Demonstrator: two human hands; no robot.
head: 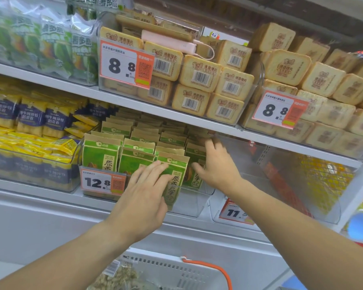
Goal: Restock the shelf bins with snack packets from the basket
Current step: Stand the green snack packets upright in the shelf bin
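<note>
Shop shelving, middle tier: both hands at a clear bin of green-and-tan snack packets.

Left hand (149, 192), fingers straight and spread, lies flat against the front packet (174, 178), which stands tilted at the bin's (194, 203) front rim. Right hand (215, 164), at 2 o'clock from the left, fingers loosely extended, reaches among the packets (143, 143) standing in rows; whether it grips one cannot be told. Price tag 12.8 (103, 182) clipped at 9 o'clock of the left hand. Adjoining clear bin (281, 185) at 3 o'clock. Upper tier: tan biscuit packs (199, 73), tags 8.8 (125, 64). At 9 o'clock, yellow-and-purple packets (32, 122). White metal shelves (50, 203). At 6 o'clock, white basket (166, 268) with orange handle, one packet (117, 278) inside.
</note>
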